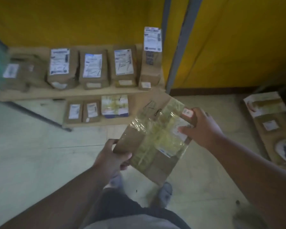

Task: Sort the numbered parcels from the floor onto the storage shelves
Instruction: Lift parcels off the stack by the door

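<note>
Gripping the taped parcel (pixel 155 136) in your left hand (pixel 113 158) and right hand (pixel 203 128), you hold its long axis aimed at the shelves (pixel 73 94), upper left.

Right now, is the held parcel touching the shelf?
Apart. The head view shows the parcel gripped by the left hand and right hand above the floor, clear of the shelf.

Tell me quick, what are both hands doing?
Left hand: grips the parcel's near corner.
Right hand: grips the parcel's far edge.
</note>
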The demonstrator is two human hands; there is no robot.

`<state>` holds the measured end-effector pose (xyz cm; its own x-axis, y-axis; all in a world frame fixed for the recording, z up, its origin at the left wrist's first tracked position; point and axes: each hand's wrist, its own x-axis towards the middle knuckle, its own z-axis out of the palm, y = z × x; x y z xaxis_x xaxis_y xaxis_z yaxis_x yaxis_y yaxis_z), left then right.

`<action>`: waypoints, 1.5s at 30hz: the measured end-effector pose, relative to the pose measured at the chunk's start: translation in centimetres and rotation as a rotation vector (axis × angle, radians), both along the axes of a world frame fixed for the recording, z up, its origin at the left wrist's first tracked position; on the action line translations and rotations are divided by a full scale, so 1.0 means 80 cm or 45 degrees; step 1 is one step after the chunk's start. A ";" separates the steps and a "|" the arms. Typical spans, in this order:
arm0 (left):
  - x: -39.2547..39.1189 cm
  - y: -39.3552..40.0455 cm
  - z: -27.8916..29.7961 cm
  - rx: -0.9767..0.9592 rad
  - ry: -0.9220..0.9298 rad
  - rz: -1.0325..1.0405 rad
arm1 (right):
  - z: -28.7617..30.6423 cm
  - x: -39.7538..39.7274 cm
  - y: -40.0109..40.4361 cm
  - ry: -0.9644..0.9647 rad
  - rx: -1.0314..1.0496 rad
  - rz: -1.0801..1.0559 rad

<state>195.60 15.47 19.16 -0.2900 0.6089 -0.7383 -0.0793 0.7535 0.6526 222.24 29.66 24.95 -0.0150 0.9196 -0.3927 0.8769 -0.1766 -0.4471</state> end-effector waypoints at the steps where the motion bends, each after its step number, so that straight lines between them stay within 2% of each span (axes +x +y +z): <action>1: -0.003 -0.009 -0.004 -0.017 0.009 0.045 | -0.006 -0.008 0.002 0.004 -0.020 0.034; 6: -0.031 -0.040 -0.028 -0.137 -0.046 0.174 | -0.041 -0.052 -0.003 -0.008 -0.112 0.162; 12: -0.066 -0.048 -0.112 -0.211 -0.132 0.306 | -0.124 -0.126 0.008 -0.080 -0.198 0.176; 18: -0.099 -0.005 -0.226 -0.209 -0.104 0.366 | -0.250 -0.185 0.045 -0.026 -0.170 0.023; 22: -0.132 0.032 -0.317 -0.223 -0.155 0.395 | -0.339 -0.203 0.087 -0.034 -0.154 0.019; 26: -0.149 0.084 -0.412 -0.225 -0.225 0.389 | -0.422 -0.216 0.135 -0.132 -0.058 0.065; 30: -0.123 0.138 -0.482 -0.248 -0.283 0.333 | -0.461 -0.215 0.167 -0.333 0.089 0.096; 38: -0.084 0.201 -0.520 -0.209 -0.326 0.375 | -0.499 -0.203 0.234 -0.473 0.121 0.158; 43: -0.075 0.228 -0.537 -0.130 -0.334 0.538 | -0.537 -0.226 0.299 -0.368 0.010 0.044; 45: -0.060 0.239 -0.545 -0.092 -0.358 0.620 | -0.550 -0.225 0.325 -0.246 0.001 0.021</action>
<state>190.80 34.63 -24.44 -0.3109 0.3993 -0.8625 -0.5920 0.6286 0.5044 204.25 55.68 -19.05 0.0455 0.9202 -0.3888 0.9491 -0.1612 -0.2705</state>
